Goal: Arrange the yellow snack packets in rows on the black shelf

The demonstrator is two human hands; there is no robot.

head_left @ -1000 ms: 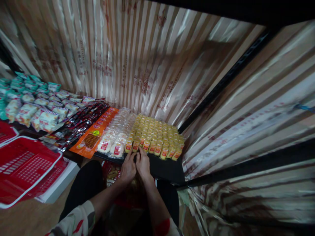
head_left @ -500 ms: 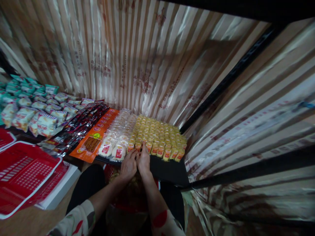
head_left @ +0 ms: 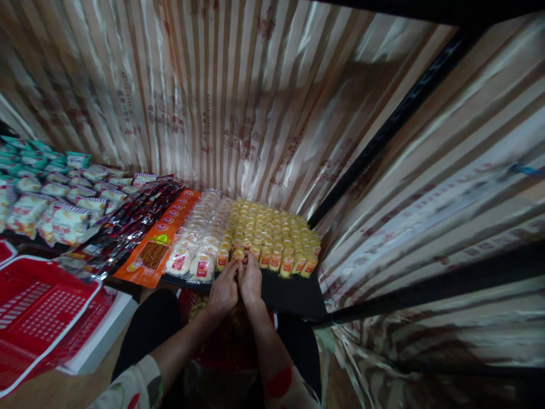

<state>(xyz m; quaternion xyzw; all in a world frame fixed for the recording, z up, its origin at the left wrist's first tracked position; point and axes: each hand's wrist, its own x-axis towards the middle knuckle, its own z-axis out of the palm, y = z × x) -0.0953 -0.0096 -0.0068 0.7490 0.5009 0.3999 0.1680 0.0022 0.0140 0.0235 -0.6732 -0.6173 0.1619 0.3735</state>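
At the front edge of the yellow snack packets, both of my hands are close together with their fingers bent inward. My left hand pinches one small yellow packet from the left. On its right side, my right hand has its fingertips on the same packet, which tilts out of line with its neighbours. My fingers cover its lower part. The other yellow packets stand in tight rows, with red-and-orange labels facing me. Just left of them lie rows of round white wrapped crackers with red labels.
Further left are an orange snack bag, dark shiny packs and white-and-blue bags. A red basket stands lower left. The black shelf has a dark post at its right. Striped sheeting hangs behind.
My hands have drawn slightly back and down from the rows, and the packet between my fingertips shows more clearly. The view has shifted a little, moving the left-hand goods further left.
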